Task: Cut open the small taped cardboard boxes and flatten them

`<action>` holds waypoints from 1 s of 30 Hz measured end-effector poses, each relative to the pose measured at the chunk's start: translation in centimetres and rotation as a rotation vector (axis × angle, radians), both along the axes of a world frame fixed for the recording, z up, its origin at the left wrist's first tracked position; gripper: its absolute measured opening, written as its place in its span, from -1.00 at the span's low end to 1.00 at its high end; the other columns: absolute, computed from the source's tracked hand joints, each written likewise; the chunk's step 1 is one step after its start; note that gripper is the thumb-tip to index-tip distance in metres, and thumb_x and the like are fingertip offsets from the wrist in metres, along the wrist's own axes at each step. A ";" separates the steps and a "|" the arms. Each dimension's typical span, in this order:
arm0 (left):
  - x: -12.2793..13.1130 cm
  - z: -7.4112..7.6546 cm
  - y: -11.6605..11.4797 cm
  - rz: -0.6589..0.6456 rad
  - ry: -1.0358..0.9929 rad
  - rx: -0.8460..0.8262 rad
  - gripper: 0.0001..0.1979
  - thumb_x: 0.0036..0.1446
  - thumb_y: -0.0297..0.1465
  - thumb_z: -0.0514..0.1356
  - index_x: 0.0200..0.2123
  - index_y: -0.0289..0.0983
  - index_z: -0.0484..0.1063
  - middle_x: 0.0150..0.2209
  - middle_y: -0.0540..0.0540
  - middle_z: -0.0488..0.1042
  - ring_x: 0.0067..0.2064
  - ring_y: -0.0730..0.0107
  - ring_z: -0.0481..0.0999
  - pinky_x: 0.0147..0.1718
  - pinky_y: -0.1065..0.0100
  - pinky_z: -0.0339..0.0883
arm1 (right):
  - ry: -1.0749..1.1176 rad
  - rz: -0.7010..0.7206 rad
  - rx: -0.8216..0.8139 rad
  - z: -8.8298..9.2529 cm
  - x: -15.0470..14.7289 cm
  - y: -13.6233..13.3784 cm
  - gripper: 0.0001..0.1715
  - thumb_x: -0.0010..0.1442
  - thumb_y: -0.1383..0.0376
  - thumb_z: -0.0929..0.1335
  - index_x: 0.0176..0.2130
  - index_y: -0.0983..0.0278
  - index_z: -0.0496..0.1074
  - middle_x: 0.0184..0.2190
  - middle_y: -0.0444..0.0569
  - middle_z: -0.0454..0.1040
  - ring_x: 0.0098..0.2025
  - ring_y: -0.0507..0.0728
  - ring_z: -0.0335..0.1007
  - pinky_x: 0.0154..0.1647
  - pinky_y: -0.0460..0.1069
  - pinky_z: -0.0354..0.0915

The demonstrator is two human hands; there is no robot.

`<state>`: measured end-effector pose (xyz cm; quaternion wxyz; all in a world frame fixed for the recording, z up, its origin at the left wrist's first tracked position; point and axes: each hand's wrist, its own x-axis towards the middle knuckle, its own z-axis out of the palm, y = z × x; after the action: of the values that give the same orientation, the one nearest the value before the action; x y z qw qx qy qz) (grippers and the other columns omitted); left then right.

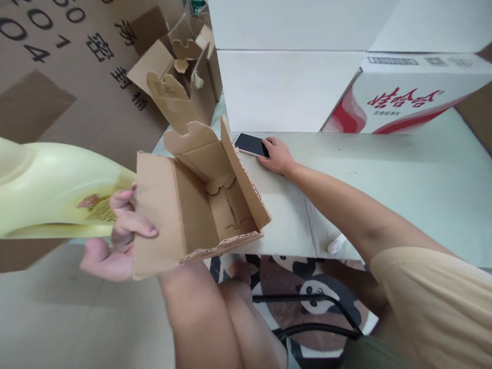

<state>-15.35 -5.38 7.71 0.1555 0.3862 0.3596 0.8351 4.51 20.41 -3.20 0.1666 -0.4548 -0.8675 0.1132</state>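
An open cardboard box point(215, 205), with its flaps raised and nothing visible inside, is tilted above the table's near left edge. My left hand point(125, 230) grips its left flap, one finger over the front of the flap and part of the hand hidden behind it. A dark-screened phone point(250, 144) lies on the table behind the box. My right hand point(277, 155) is closed around the phone's right end. Just left of my left hand is a large pale yellow bottle point(57, 184); whether the fingers touch it I cannot tell.
White cartons point(277, 92) stand along the back of the pale table point(423, 189). More opened cardboard boxes point(172, 102) are at the back left, beside a large printed carton point(84, 92). A small white object point(336, 244) lies near the front edge, above a panda-patterned mat point(288, 320).
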 end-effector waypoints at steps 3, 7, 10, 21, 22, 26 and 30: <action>-0.1 0.0 0.1 0.005 0.028 -0.019 -0.41 0.01 -0.02 0.14 -0.81 -0.25 0.00 -0.21 0.28 0.61 -0.03 0.43 0.50 0.24 0.31 0.26 | 0.007 0.025 -0.002 -0.1 0.2 0.2 -0.23 0.19 0.03 0.27 0.25 0.41 0.33 0.26 0.33 0.34 0.23 0.50 0.27 0.28 0.34 0.20; 0.0 -0.1 0.4 0.057 -0.036 -0.021 -0.44 -0.04 -0.03 0.11 -0.83 -0.23 0.00 -0.24 0.20 0.61 -0.04 0.33 0.50 0.31 0.19 0.19 | 0.014 0.045 -0.014 -0.1 0.4 0.2 -0.21 0.19 0.01 0.28 0.25 0.41 0.33 0.26 0.34 0.34 0.24 0.52 0.27 0.28 0.34 0.21; 0.1 0.0 0.5 0.047 -0.053 -0.013 -0.45 -0.05 -0.04 0.12 -0.82 -0.24 0.00 -0.26 0.19 0.61 -0.06 0.35 0.48 0.26 0.24 0.22 | 0.018 0.038 -0.047 0.0 0.3 0.5 -0.15 0.16 -0.01 0.31 0.28 0.42 0.30 0.30 0.35 0.29 0.29 0.52 0.23 0.33 0.34 0.17; 2.3 0.0 1.7 0.015 -0.086 0.045 -0.53 0.01 -0.14 0.04 -0.79 -0.25 0.01 -0.35 -0.09 0.32 -0.07 0.25 0.40 0.19 0.17 0.26 | 0.654 0.196 0.066 7.8 7.2 -12.2 -0.41 0.36 -0.05 0.20 0.26 0.09 0.25 0.30 0.09 0.30 0.38 0.36 0.18 0.40 0.36 0.13; 3.1 0.1 2.1 0.011 -0.086 0.052 -0.51 0.03 -0.14 0.01 -0.80 -0.25 -0.02 -0.37 -0.10 0.28 -0.06 0.25 0.38 0.20 0.17 0.26 | 0.718 0.218 0.082 8.8 8.4 -14.7 -0.47 0.35 -0.04 0.22 0.22 0.03 0.29 0.27 0.05 0.33 0.36 0.37 0.20 0.38 0.37 0.17; 7.8 0.0 3.3 0.131 -0.119 0.021 -0.60 0.02 -0.29 -0.01 -0.78 -0.25 -0.04 -0.33 -0.13 0.22 -0.09 0.26 0.36 0.20 0.12 0.28 | 0.679 0.235 0.046 10.5 11.7 -21.8 -0.55 0.24 0.14 0.38 0.12 -0.07 0.41 0.24 0.06 0.31 0.38 0.41 0.16 0.40 0.40 0.16; 13.0 -0.5 3.3 0.277 -0.061 -0.043 -0.60 0.10 -0.35 -0.02 -0.74 -0.24 -0.04 -0.30 -0.14 0.25 0.01 0.16 0.39 0.32 -0.01 0.14 | 0.615 0.045 0.026 9.4 12.5 -22.4 -0.49 0.19 0.12 0.44 0.13 -0.07 0.41 0.35 0.05 0.10 0.42 0.43 0.07 0.33 0.41 0.25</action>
<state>-2.32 -2.10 7.20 0.0579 0.3039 0.4225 0.8519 17.00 -2.00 6.24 0.4248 -0.3775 -0.7877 0.2380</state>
